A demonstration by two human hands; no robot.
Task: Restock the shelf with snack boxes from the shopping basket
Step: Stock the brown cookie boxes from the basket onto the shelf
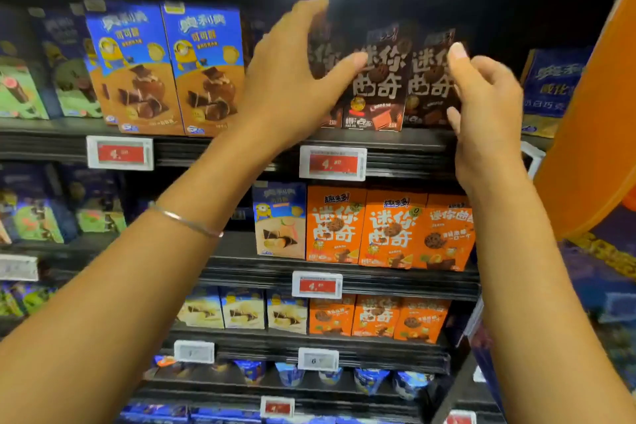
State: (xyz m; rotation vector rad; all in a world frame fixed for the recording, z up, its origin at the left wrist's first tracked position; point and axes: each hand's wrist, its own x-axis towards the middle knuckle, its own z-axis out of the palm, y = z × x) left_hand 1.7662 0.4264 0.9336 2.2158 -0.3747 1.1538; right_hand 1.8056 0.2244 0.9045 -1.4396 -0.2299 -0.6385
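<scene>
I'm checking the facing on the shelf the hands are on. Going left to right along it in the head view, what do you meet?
Green-fronted boxes → two blue-and-orange boxes → left hand → dark brown cookie boxes → right hand → blue box.

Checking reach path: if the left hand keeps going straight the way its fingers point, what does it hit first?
The left hand points up and right, into the shelf. First contact would likely be the leftmost dark brown cookie box, whose top edge its fingers already seem to touch. Depth is unclear, so contact isn't certain.
</scene>
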